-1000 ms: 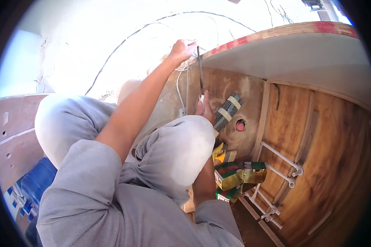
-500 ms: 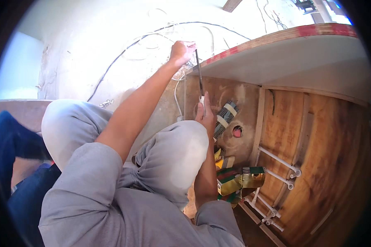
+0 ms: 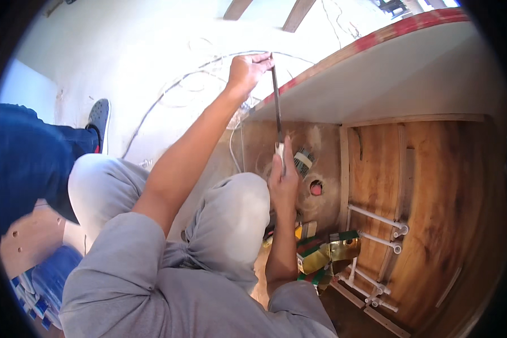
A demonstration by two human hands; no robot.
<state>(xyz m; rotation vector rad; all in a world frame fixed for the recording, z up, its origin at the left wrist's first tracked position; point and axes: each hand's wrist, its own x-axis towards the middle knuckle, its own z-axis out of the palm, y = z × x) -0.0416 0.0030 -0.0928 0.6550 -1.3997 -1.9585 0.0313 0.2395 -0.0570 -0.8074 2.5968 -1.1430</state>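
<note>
Stretched between my hands is a long, narrow dark blade-like strip (image 3: 277,104) with a whitish grip at its near end. My left hand (image 3: 245,74) pinches the strip's far tip between thumb and fingers, above the bright floor. Lower down, my right hand (image 3: 285,181) is wrapped round the whitish grip, with a finger reaching up along it. Just past my right hand lies a bundle of thin dark strips (image 3: 304,161) bound with a pale band, partly hidden by that hand.
On my right, a pale panel (image 3: 388,79) with a red-marked edge overhangs a wooden wall (image 3: 434,186) bearing white pipes (image 3: 377,221). Near it sits a gold, green and red package (image 3: 327,253). A person in blue jeans (image 3: 34,152) is close at left. A cable (image 3: 152,107) curves across the floor.
The view has shifted, and both hands still hold the strip. At left, the other person's leg has come further into view, with a grey shoe now showing.
</note>
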